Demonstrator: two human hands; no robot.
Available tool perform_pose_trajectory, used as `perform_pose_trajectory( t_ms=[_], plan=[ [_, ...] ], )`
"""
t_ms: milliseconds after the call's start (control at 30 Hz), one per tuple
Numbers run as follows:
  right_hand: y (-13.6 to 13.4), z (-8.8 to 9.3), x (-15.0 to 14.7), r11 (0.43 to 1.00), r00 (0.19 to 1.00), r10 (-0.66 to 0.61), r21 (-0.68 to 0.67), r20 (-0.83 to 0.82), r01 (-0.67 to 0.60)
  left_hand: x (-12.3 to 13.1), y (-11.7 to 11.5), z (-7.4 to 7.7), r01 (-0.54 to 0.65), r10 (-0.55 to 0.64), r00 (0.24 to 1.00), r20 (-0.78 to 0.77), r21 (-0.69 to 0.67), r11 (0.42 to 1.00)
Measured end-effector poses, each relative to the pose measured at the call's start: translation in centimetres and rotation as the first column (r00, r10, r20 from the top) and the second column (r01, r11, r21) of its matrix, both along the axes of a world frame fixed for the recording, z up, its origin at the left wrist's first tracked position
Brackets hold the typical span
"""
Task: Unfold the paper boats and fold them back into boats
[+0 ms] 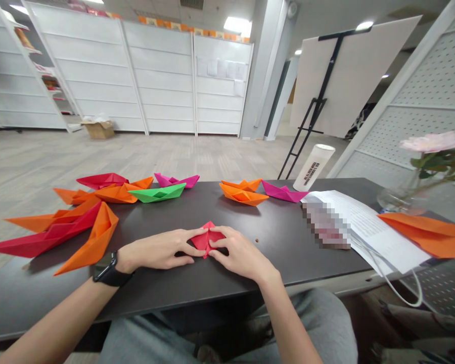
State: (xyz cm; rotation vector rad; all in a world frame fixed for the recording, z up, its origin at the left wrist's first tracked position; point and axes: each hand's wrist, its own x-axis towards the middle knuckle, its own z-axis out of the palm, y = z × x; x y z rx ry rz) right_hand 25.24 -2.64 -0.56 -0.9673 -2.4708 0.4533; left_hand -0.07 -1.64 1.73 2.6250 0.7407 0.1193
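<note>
My left hand [159, 248] and my right hand [238, 253] meet at the middle of the dark table [273, 237]. Their fingertips pinch a folded piece of red origami paper [203, 240] from either side, partly hiding it. A black watch [108, 269] sits on my left wrist. Beyond my hands stand several folded paper boats, among them a green boat [157, 192], a magenta boat [282, 192] and an orange boat [243, 196]. Nearer my left hand lie a large orange boat [94, 238] and a large red boat [41, 238].
A stack of printed papers [379, 227] with a pixelated patch lies on the right, and a large orange paper boat [424, 235] lies past it. A white cylinder [314, 167] stands at the far edge. A pink flower in a glass vase [400, 199] stands at the right.
</note>
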Motion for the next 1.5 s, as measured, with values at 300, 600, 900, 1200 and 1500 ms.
perform_pose_trajectory(
  t_ms=[300, 600, 900, 1200, 1500],
  plan=[
    [-0.1, -0.1, -0.5, 0.996, 0.996, 0.083, 0.024, 0.03, -0.084, -0.1, -0.1, 0.7, -0.078, 0.088, 0.994, 0.07, -0.132, 0.988],
    [-1.5, 1.4, -0.2, 0.998, 0.994, 0.057, -0.02, 0.091, -0.056, -0.2, 0.0, -0.5, -0.001, -0.003, 1.0, -0.021, -0.176, 0.984],
    [-1.9, 1.7, -0.4, 0.994, 0.987, 0.056, -0.103, 0.149, -0.041, 0.3, -0.2, 0.0, -0.019, 0.012, 0.999, -0.043, -0.167, 0.986],
    [-1.6, 1.0, 0.2, 0.992, 0.989, 0.105, -0.088, 0.103, -0.096, 0.0, -0.1, -0.5, -0.056, 0.055, 0.998, -0.013, -0.183, 0.981],
    [-1.3, -0.4, 0.7, 0.99, 0.989, -0.14, 0.034, 0.05, 0.139, 0.2, 0.0, -1.1, -0.149, 0.151, 0.989, -0.006, -0.184, 0.972]
  ],
)
